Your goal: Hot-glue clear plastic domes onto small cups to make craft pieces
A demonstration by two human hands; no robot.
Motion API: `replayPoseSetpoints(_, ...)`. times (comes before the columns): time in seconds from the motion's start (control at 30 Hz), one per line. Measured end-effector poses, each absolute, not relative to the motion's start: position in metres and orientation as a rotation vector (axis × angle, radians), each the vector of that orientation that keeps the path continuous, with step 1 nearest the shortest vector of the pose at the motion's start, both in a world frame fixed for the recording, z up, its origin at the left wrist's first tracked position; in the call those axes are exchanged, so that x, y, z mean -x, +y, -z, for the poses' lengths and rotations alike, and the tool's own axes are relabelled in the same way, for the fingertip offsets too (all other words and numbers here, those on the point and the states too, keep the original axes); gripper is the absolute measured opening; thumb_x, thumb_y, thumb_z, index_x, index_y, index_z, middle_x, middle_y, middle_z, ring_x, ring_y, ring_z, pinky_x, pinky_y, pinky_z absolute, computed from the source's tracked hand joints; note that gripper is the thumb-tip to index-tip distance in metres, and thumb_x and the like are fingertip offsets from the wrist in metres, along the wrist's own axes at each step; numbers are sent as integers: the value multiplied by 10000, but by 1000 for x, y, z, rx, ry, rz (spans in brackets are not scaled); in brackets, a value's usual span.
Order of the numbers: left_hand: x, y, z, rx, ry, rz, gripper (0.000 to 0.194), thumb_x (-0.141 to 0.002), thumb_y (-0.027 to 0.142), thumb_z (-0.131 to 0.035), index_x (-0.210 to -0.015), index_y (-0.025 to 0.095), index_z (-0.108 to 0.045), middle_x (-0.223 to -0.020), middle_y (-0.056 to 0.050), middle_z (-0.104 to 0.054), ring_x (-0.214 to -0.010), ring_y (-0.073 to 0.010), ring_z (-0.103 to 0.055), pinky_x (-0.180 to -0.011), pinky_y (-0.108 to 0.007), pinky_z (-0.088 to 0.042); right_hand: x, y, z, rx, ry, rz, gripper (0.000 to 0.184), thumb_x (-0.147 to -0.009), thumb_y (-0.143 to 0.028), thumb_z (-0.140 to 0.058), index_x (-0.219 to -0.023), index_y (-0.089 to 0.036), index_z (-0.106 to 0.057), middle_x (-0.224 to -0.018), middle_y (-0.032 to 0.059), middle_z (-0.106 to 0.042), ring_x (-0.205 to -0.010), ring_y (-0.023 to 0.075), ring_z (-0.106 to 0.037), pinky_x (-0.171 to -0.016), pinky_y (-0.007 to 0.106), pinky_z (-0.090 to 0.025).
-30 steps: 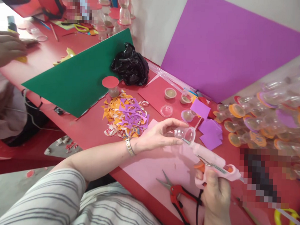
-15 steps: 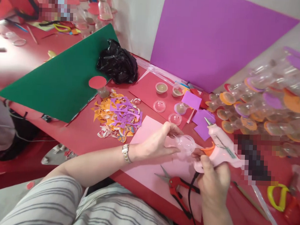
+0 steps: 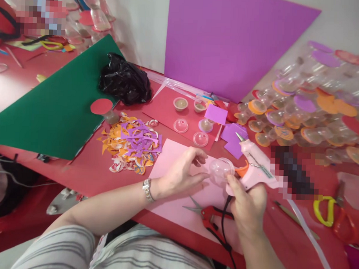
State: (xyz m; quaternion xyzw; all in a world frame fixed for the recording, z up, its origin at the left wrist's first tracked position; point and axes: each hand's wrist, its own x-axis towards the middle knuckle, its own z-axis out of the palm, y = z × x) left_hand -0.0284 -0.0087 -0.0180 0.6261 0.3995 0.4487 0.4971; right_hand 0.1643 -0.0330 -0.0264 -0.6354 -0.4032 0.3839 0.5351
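Observation:
My right hand (image 3: 249, 205) grips a pink hot glue gun (image 3: 256, 162) with an orange trigger, its metal nozzle pointing up and left. The thumb of that hand also presses on the rim of a clear plastic dome cup (image 3: 221, 171), which is held in front of the gun. My left hand (image 3: 185, 170) is just left of the cup, thumb and fingers apart, with a small gap to it. Beneath both hands lies a pink sheet (image 3: 169, 181). Red-handled snips (image 3: 208, 220) rest on it with their blades apart, and the gun's black cord crosses them.
Dome cups, some with sand-like filling (image 3: 180, 104), sit on a red sheet (image 3: 159, 104). Purple squares (image 3: 233, 142), paper scraps (image 3: 135, 142) and a black plastic bag (image 3: 125, 79) lie around. Stacked hourglass shapes (image 3: 289, 114) stand right, near yellow-handled scissors (image 3: 324, 210). A green board (image 3: 59, 103) leans left.
The glue gun's nozzle has swung away from the cup's rim and now points up. My left hand has let go of the cup, which my right thumb now holds. The view has turned right.

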Motion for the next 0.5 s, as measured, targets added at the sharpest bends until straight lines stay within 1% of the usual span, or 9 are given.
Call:
replayPoseSetpoints(0.1,27,-7,18,-1332,957,-1040,197,-849,267,-690,-965,180,-557,-893,-17,-593,-781,-122,-557,-740,-268,-491,-163,-32,23,1528,-1019,-792,302,-663,-396,-845,-786,-152,-716,-713,60,-729,-644,204,-682,-587,309,-557)
replayPoseSetpoints(0.13,26,-7,18,-1275,929,-1027,193,-858,294,-690,-938,172,-563,-863,-12,-590,-748,-112,-550,-709,-256,-480,-163,-32,21,1539,-1052,-761,291,-668,-394,-839,-775,-151,-718,-712,66,-732,-647,211,-688,-592,314,-561)
replayPoseSetpoints(0.2,25,-6,19,-1172,874,-1013,250,-856,365,-706,-902,158,-574,-831,-9,-591,-710,-101,-549,-671,-244,-467,-161,-32,18,1564,-1115,-712,273,-674,-391,-825,-738,-148,-717,-694,75,-732,-638,225,-696,-586,324,-565)
replayPoseSetpoints(0.27,24,-6,18,-1104,844,-1003,321,-834,428,-733,-886,146,-587,-815,-10,-597,-698,-98,-557,-668,-242,-469,-159,-32,14,1585,-1161,-673,262,-671,-384,-812,-722,-146,-715,-684,81,-735,-625,236,-701,-576,331,-568)
replayPoseSetpoints(0.33,23,-6,17,-1068,838,-997,356,-814,454,-752,-885,138,-603,-807,-12,-607,-700,-98,-566,-678,-243,-474,-157,-32,11,1593,-1193,-637,255,-672,-380,-799,-729,-146,-717,-687,88,-741,-618,241,-705,-571,331,-571)
replayPoseSetpoints(0.4,23,-5,16,-1049,833,-1004,360,-796,448,-770,-878,132,-618,-805,-13,-617,-703,-97,-570,-686,-242,-477,-156,-32,9,1600,-1236,-613,261,-684,-397,-786,-718,-149,-713,-676,95,-741,-605,242,-705,-563,329,-572)
replayPoseSetpoints(0.5,24,-4,16,-1014,833,-1010,348,-772,419,-793,-862,127,-629,-815,-18,-632,-713,-98,-576,-696,-242,-480,-154,-32,8,1614,-1288,-556,330,-699,-480,-774,-680,-158,-704,-629,99,-727,-562,240,-694,-533,325,-566)
